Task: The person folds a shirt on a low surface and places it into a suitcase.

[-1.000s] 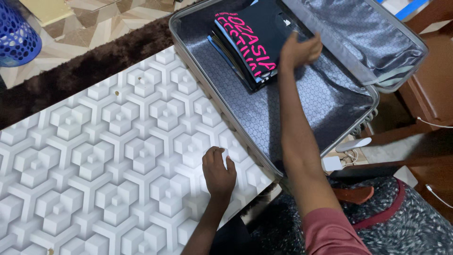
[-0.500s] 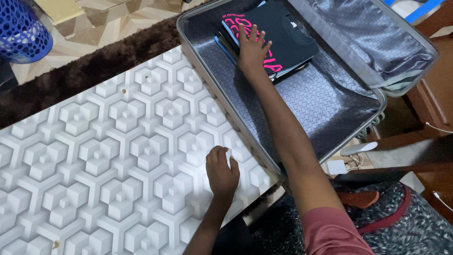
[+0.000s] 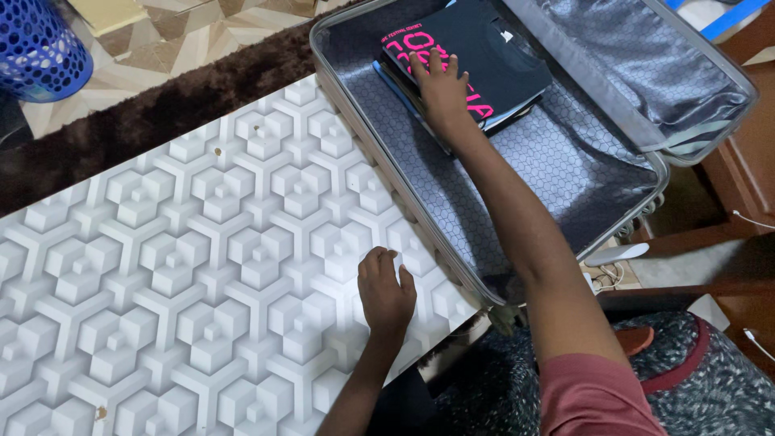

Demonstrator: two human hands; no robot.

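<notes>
Black cloth with pink lettering, a folded shirt (image 3: 484,60), tops a small stack of folded clothes inside an open grey suitcase (image 3: 517,173). The right hand (image 3: 442,85) lies flat on that shirt, fingers spread and straight, palm pressing down on the near-left part of the stack; its grip is open, closed around nothing. Under the hand and the shirt, blue and dark edges of the other folded pieces show at the stack's left side. The stack sits in the far-left corner of the suitcase, and the honeycomb-patterned lining stretches bare to the right of the hand and back along the forearm. Beyond the hand, on the far right, the suitcase lid (image 3: 646,64) stands open with its shiny grey lining creased.

Well apart from that, nearer the body, the left hand (image 3: 386,289) rests palm down on the table (image 3: 186,266), whose white surface is moulded in a raised cube pattern. Its fingers are slightly curled and lie together, holding nothing, just beside the suitcase's near-left rim. Far to the left of both hands, past the table's edge, a dark brown rug (image 3: 137,121) lies on the tiled floor, with a blue perforated basket (image 3: 36,44) at the corner.
</notes>
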